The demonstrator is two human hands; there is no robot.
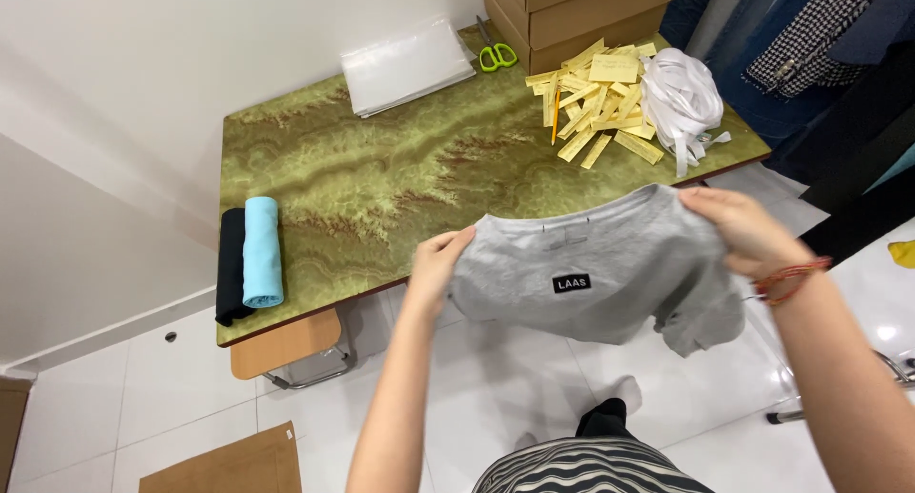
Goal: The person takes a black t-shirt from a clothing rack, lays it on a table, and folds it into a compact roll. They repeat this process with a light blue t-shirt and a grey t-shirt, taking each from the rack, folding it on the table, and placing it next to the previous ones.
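Holding one grey shirt [600,264], two hands: left hand [437,264], right hand [739,228]

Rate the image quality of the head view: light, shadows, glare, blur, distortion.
Head view: bright, even indoor light; soft shadows under the table; glare patch on the floor tiles at right; the grey T-shirt, left hand and right hand are sharp; wide-angle lens bends the wall edges and table.

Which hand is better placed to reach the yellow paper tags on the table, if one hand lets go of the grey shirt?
Probably the right hand. It grips the grey shirt at the shoulder just below the yellow paper tags. The left hand holds the other shoulder, farther from them.
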